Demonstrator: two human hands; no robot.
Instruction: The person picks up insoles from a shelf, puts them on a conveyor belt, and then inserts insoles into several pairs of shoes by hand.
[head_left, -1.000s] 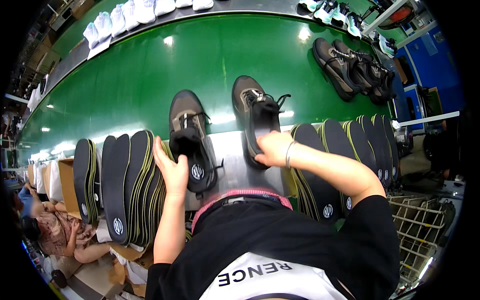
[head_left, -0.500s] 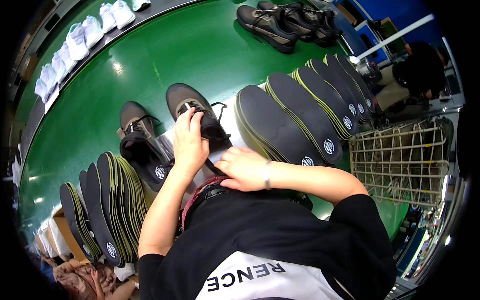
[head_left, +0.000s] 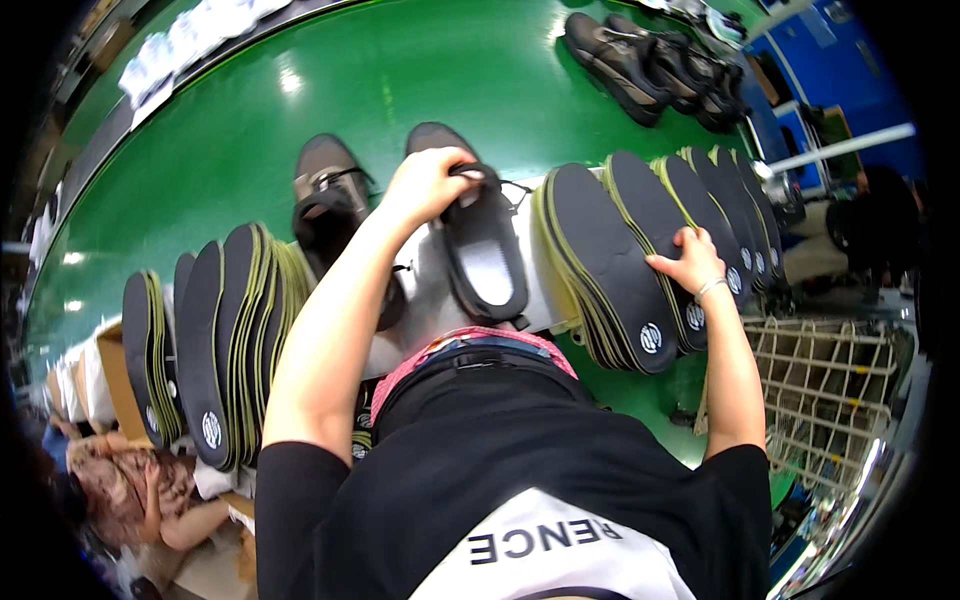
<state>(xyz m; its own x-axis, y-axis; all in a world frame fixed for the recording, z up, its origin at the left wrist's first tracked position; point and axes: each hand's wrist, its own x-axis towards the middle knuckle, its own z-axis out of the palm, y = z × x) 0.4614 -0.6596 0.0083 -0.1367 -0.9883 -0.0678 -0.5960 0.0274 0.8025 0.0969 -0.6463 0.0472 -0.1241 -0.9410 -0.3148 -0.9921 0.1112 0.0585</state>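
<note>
A brown and black sneaker (head_left: 508,290) lies ahead of me, toe away, its mouth spread wide and the pale inner sole showing. My left hand (head_left: 435,183) is closed on its tongue, pulling it up toward the toe. To the right, my right hand (head_left: 693,264) grips the edge of a black insole (head_left: 640,205) on one of the stacks, thumb on its top face and fingers at its far edge. The matching sneaker (head_left: 327,200) lies to the left, partly behind my left forearm.
Stacks of black insoles with yellow-green edges stand on both sides, one being the left stack (head_left: 215,340). More brown sneakers (head_left: 625,65) sit far right on the green table (head_left: 440,70). White shoes (head_left: 190,45) line the far left. A wire basket (head_left: 820,400) is at right; people are nearby.
My right hand has left the near end of the sneaker and moved right to the insole stack. My left hand now holds the tongue drawn back, opening the shoe. The view has shifted.
</note>
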